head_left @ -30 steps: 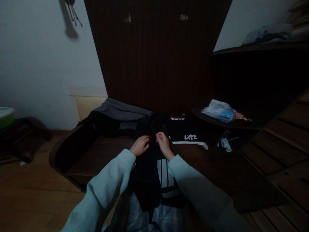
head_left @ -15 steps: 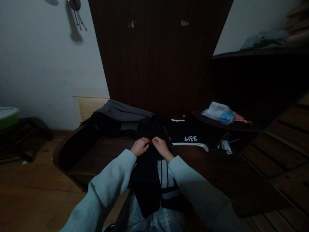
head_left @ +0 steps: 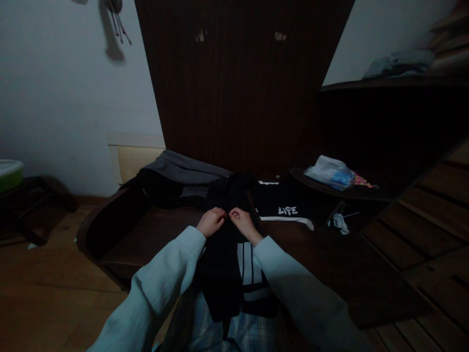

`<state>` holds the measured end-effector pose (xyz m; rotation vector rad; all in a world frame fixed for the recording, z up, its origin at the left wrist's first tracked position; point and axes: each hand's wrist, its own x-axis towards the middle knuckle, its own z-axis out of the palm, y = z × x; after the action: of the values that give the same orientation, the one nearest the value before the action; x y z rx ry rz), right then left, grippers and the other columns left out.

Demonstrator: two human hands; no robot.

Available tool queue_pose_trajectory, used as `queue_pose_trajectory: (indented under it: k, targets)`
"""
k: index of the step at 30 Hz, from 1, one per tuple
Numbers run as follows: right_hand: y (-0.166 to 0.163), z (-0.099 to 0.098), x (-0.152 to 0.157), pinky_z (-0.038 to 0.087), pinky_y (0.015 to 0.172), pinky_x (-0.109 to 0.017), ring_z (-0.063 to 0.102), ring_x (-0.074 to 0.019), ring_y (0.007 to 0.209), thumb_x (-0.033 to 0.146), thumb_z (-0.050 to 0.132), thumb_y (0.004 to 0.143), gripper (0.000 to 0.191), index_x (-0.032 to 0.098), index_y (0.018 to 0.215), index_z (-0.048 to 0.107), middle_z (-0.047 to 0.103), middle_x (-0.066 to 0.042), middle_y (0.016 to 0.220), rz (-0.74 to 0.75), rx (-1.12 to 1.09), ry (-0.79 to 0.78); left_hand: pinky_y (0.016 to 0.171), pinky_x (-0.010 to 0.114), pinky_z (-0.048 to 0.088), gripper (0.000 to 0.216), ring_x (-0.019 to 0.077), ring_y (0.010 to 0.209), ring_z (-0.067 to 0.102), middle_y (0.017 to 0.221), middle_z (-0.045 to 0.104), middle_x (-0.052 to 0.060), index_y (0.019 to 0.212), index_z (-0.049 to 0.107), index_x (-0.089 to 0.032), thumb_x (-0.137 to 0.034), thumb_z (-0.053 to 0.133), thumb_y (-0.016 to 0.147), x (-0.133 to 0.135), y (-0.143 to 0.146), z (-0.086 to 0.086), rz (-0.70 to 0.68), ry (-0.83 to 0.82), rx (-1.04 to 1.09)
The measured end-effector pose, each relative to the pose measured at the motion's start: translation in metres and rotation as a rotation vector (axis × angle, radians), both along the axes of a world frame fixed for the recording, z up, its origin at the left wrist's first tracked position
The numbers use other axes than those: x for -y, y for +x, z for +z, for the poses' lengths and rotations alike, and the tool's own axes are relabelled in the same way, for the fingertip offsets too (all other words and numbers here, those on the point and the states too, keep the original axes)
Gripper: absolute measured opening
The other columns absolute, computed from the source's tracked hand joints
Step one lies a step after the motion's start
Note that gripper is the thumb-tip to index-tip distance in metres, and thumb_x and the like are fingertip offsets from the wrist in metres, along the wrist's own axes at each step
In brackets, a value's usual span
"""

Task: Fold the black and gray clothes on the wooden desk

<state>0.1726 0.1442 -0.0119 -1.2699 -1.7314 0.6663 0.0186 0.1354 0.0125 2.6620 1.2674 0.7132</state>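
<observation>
A black garment with white stripes (head_left: 234, 264) lies across the dark wooden table (head_left: 154, 234) and hangs down toward my lap. My left hand (head_left: 211, 221) and my right hand (head_left: 243, 223) meet at its middle, fingers curled and pinching the black cloth, fingertips nearly touching. Both arms wear pale blue sleeves. The room is dim and the fine detail of the grip is hard to see.
A grey and black garment (head_left: 176, 176) lies at the table's far left. A folded black piece with white lettering (head_left: 287, 208) lies to the right. A plastic bag (head_left: 331, 172) rests on a round shelf. A dark wardrobe (head_left: 238, 83) stands behind.
My right hand has shifted left until its fingers meet my left hand on the black cloth. The view moved slightly.
</observation>
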Motion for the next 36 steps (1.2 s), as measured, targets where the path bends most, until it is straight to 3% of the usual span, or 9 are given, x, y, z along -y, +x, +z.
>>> queue_pose_trajectory:
  k: [8,15,23,28,31,36]
  targets:
    - [-0.003,0.004,0.001,0.034,0.053,-0.021,0.046,-0.0107,0.055,0.012,0.050,0.065,0.010,0.019,0.067,0.057,0.047,0.005,0.056,0.011,0.208,0.000,0.086,0.031,0.042,0.027,0.0190,0.095,0.053,0.101,0.060,0.010,0.098,0.057,-0.013,-0.014,0.043,0.075,0.014,0.006,-0.002,0.046,0.037,-0.094]
    - [-0.004,0.013,0.010,0.032,0.056,-0.022,0.046,-0.0114,0.060,0.010,0.047,0.066,0.017,0.020,0.075,0.057,0.048,0.004,0.063,-0.026,0.371,0.045,0.099,0.040,0.030,0.047,0.0214,0.122,0.035,0.132,0.041,0.012,0.126,0.039,-0.013,-0.033,0.038,0.083,0.024,-0.007,-0.009,-0.020,-0.058,-0.215]
    - [-0.005,0.012,0.012,0.036,0.061,-0.024,0.050,-0.0132,0.066,0.009,0.043,0.069,0.022,0.019,0.085,0.054,0.055,0.000,0.075,-0.127,0.446,0.058,0.102,0.043,0.022,0.054,0.0201,0.129,0.023,0.138,0.031,0.008,0.130,0.033,-0.017,-0.046,0.029,0.085,0.018,-0.011,-0.010,0.033,-0.130,-0.274]
    - [-0.001,0.016,0.015,0.040,0.073,-0.028,0.053,-0.0181,0.086,0.014,0.040,0.076,0.023,0.016,0.094,0.054,0.059,-0.008,0.090,-0.204,0.520,0.105,0.102,0.043,0.021,0.053,0.0200,0.129,0.023,0.139,0.031,0.006,0.130,0.032,-0.020,-0.046,0.030,0.085,0.019,-0.013,-0.005,0.040,-0.149,-0.274]
    - [-0.002,0.015,0.017,0.039,0.083,-0.029,0.051,-0.0182,0.098,0.026,0.035,0.084,0.032,0.014,0.109,0.051,0.060,-0.010,0.102,-0.114,0.527,0.113,0.102,0.044,0.020,0.052,0.0205,0.129,0.022,0.139,0.031,0.006,0.130,0.033,-0.021,-0.046,0.031,0.084,0.015,-0.015,-0.003,0.045,-0.159,-0.271]
    - [-0.010,0.012,0.024,0.020,0.102,-0.039,0.027,-0.0219,0.126,0.037,0.034,0.086,0.049,0.009,0.127,0.038,0.036,-0.013,0.135,0.052,0.726,0.039,0.101,0.044,0.022,0.050,0.0202,0.128,0.024,0.138,0.033,0.007,0.129,0.035,-0.021,-0.044,0.033,0.084,0.010,-0.018,-0.006,0.021,-0.129,-0.235]
